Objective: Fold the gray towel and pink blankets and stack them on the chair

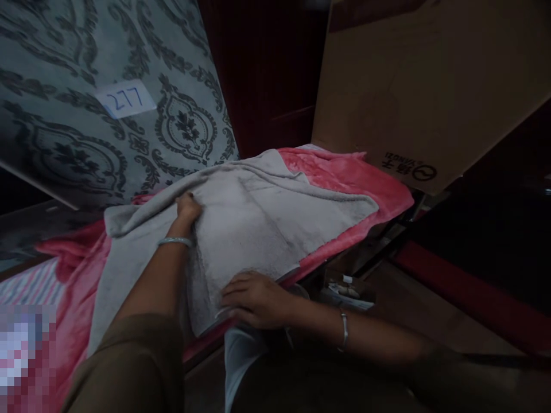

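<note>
A grey plush cloth (253, 212) lies spread over a pink plush blanket (344, 172), with a crease down its middle and a raised fold along its far side. My left hand (188, 207) is at that far side, fingers curled in and closed on the grey cloth. At the near edge, my right hand (258, 298) rests on the cloth, palm down with its fingers stretched out. The fingertips of my left hand are partly hidden from this angle.
Behind the cloth stands a patterned blue-grey panel (185, 123) with a paper label (125, 98) reading 277. A large cardboard box (413, 92) rises at the back right. Striped fabric (32, 284) shows at left. Small items (348, 289) sit low beyond the near edge.
</note>
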Tool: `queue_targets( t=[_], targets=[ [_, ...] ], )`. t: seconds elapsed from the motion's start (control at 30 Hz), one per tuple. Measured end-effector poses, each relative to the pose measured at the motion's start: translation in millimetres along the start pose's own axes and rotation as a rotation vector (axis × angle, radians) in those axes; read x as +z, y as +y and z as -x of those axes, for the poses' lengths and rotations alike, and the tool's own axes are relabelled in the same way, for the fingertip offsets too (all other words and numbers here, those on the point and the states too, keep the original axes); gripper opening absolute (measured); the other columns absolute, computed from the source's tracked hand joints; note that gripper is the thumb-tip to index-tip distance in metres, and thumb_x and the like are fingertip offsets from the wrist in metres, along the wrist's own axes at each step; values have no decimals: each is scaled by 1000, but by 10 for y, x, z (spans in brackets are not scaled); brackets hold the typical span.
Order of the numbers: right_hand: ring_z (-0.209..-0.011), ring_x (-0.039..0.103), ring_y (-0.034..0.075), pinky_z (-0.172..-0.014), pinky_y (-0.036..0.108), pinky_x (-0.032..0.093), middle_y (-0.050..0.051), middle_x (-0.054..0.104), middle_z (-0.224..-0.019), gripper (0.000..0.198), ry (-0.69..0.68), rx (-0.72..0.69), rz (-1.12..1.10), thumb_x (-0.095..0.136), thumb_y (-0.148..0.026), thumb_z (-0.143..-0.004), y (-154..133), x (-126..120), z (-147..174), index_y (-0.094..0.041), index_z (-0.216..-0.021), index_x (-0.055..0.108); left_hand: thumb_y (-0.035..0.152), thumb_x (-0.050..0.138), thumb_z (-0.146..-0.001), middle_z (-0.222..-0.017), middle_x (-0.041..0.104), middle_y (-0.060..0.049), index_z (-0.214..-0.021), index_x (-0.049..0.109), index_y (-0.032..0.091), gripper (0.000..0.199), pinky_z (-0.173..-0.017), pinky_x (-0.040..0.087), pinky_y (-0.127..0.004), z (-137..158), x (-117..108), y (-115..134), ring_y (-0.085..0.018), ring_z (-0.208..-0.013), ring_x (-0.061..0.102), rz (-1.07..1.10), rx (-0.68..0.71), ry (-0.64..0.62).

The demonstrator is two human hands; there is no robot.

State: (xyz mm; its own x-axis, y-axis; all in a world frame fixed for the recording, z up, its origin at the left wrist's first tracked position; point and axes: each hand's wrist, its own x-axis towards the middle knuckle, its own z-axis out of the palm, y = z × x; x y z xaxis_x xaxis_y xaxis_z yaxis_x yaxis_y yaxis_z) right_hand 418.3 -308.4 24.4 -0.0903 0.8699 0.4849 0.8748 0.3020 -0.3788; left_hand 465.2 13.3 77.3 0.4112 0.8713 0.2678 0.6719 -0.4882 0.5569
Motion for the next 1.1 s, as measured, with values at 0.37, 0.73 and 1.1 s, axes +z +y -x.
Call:
queue_targets(
  t=[0.37, 0.73, 1.1],
  targets=[
    [-154, 21, 31, -122, 58, 17, 6, 34, -164, 62, -188, 181, 163, 56, -54, -97, 502, -163, 59, -33, -154, 43, 44, 49, -97, -167, 27, -6, -154, 39, 34, 59, -124, 13, -58, 646, 259, 117, -32, -156, 16, -371, 605, -514],
    [-157, 0, 30, -124, 61, -2, 5, 15, -170, 67, -306, 246, -67, 46, -58, -99, 489, -234, 55, -34, -160, 31, 59, 30, -99, -170, 12, -2, -161, 22, 33, 68, -122, 9, -65, 297, 455, 316, -33, -157, 5, -504, 649, -500],
    [-157, 1, 28, -125, 57, -2, 0, 14, -170, 66, -274, 276, -146, 49, -57, -98, 480, -260, 86, -37, -159, 31, 49, 32, -100, -164, 34, -12, -156, 35, 24, 61, -119, 31, -49, -78, 520, 167, -29, -150, 34, -518, 493, -368]
  ],
)
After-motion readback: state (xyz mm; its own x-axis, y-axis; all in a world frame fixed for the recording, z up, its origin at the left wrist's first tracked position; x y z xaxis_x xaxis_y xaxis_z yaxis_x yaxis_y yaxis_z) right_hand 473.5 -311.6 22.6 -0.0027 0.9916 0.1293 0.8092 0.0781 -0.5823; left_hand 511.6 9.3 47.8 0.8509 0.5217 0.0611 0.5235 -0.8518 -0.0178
